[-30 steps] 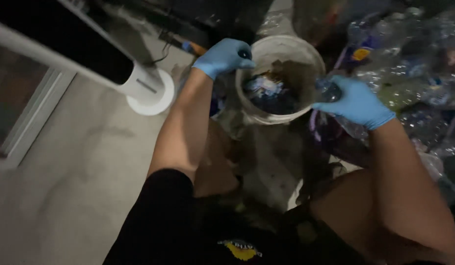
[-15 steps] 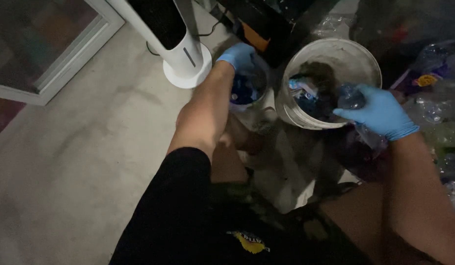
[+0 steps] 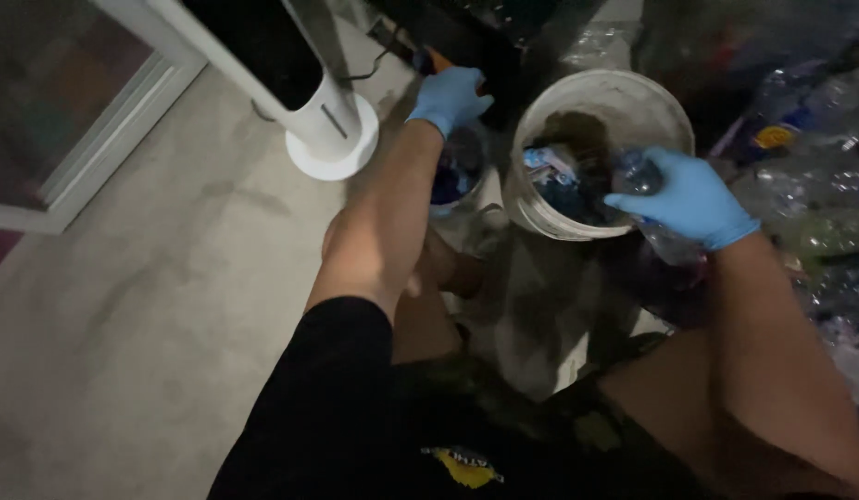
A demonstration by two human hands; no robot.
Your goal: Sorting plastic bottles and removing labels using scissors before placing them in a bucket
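Both the left hand (image 3: 451, 97) and the right hand (image 3: 687, 197) wear thin blue gloves of smooth, faintly sheeny rubbery film, and the right one closes on a clear, crinkled plastic bottle (image 3: 644, 178) at the rim of a white plastic bucket (image 3: 607, 100) whose inner wall is dull and smeared with brown grime. On the far left, the white fan base (image 3: 335, 139) is smooth moulded plastic with a soft gloss, standing on a matt, blotchy grey concrete floor (image 3: 151, 306). To the right lies a heap of transparent, shiny crumpled plastic bottles (image 3: 818, 194), and nearest the camera the sleeve (image 3: 309, 407) is matt black cloth.
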